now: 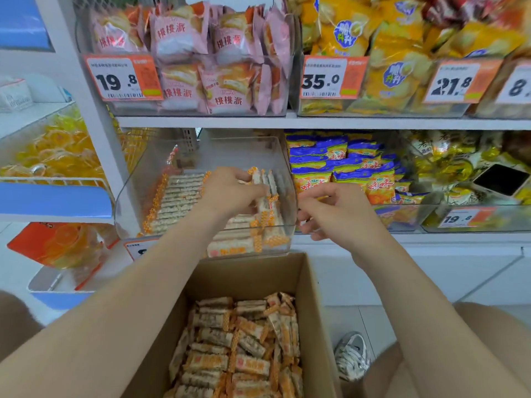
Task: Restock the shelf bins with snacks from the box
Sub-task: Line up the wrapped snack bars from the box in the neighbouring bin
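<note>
— In the bin [224,152], our left hand [230,193] pinches upright snacks [265,182].
— Our right hand [339,211]?
— Loosely curled, empty, at 3 o'clock just outside it. The box [253,274] sits at 6, bars [244,366] mostly lying 9-to-3; we judge the right freer to reach.

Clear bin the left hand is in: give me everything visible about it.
The clear bin looks like transparent plastic with rounded corners, open on top. It sits upright on the shelf, beside a bin of blue-orange packets. Orange-edged snack bars part-fill it. The left hand reaches inside, gripping bars; the right hand curls at its right front corner, contact unclear. A price tag below its front is mostly hidden by the arm.
</note>
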The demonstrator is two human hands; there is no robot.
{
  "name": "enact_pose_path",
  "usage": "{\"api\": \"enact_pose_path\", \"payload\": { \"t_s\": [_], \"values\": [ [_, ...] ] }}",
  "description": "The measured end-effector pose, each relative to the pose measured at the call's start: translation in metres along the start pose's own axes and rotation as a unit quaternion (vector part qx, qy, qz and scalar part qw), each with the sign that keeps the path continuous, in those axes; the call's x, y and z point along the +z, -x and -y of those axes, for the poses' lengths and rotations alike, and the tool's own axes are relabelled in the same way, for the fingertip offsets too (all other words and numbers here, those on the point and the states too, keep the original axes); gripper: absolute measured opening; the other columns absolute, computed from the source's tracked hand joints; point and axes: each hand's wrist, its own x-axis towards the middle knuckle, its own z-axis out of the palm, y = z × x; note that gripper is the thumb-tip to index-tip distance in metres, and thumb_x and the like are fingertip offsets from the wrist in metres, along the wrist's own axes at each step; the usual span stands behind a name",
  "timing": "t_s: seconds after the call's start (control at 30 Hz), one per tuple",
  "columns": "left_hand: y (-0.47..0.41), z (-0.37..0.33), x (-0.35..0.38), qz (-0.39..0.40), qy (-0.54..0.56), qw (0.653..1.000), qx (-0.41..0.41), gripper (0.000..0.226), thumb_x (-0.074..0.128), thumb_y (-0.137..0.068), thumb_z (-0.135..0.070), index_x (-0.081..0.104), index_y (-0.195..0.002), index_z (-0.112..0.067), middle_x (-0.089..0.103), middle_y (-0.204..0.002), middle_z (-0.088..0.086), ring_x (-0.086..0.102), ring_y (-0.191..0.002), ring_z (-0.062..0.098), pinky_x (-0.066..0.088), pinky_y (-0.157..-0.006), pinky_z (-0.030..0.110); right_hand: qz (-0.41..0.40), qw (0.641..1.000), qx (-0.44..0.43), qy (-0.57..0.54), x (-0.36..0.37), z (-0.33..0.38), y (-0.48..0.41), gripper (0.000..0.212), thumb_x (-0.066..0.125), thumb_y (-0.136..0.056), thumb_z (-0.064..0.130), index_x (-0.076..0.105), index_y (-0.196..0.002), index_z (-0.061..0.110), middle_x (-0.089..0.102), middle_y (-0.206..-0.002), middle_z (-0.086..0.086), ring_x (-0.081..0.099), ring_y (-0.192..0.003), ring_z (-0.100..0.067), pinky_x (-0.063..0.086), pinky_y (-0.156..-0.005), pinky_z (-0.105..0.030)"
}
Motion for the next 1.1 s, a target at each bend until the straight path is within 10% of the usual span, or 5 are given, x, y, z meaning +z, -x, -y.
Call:
{"api": "enact_pose_path", "payload": {
  "t_s": [0.17, 0.37, 0.9, 1.1],
  "values": [
    [-0.057, 0.018, 0.039, -0.013, -0.221, 0.975, 0.005, 0.035, 0.085, -0.079, -0.032, 0.074, -0.078, 0.001, 0.074, -0.072, 0.014, 0.076, -0.072, 0.028, 0.066, -0.070, 0.043, -0.012, 1.000, 0.016, -0.016, -0.002, -0.002, -0.006, 0.013, 0.064, -0.096, 0.009, 0.075, -0.100, 0.016, 0.076, -0.075, -0.009, 0.069, -0.057, -0.015, 0.054, -0.053, -0.023],
    [-0.060, 0.022, 0.051, 0.015, -0.439, 0.899, 0.005, 0.045, 0.090, -0.077, -0.040, 0.060, -0.089, -0.008, 0.063, -0.071, 0.002, 0.064, -0.072, 0.020, 0.047, -0.058, 0.031, -0.007, 0.999, 0.028, 0.019, -0.001, -0.006, -0.009, 0.017, 0.062, -0.096, 0.011, 0.075, -0.086, 0.018, 0.076, -0.074, -0.011, 0.071, -0.060, -0.018, 0.060, -0.056, -0.030],
    [-0.045, 0.026, 0.056, 0.002, -0.483, 0.874, 0.047, 0.057, 0.084, -0.083, -0.036, 0.054, -0.121, -0.006, 0.061, -0.113, 0.011, 0.062, -0.109, 0.030, 0.046, -0.073, 0.032, 0.031, 0.995, 0.056, 0.080, 0.012, -0.011, -0.009, 0.012, 0.064, -0.098, 0.020, 0.075, -0.092, 0.020, 0.078, -0.083, -0.010, 0.078, -0.075, -0.025, 0.065, -0.062, -0.032],
    [-0.042, 0.023, 0.061, 0.026, -0.472, 0.881, 0.028, 0.067, 0.088, -0.076, -0.049, 0.050, -0.104, -0.002, 0.064, -0.102, 0.011, 0.064, -0.098, 0.027, 0.052, -0.075, 0.035, 0.040, 0.994, 0.050, 0.093, 0.016, -0.014, -0.011, 0.012, 0.063, -0.099, 0.021, 0.074, -0.093, 0.021, 0.077, -0.082, -0.006, 0.077, -0.068, -0.019, 0.061, -0.057, -0.026]
  ]
}}
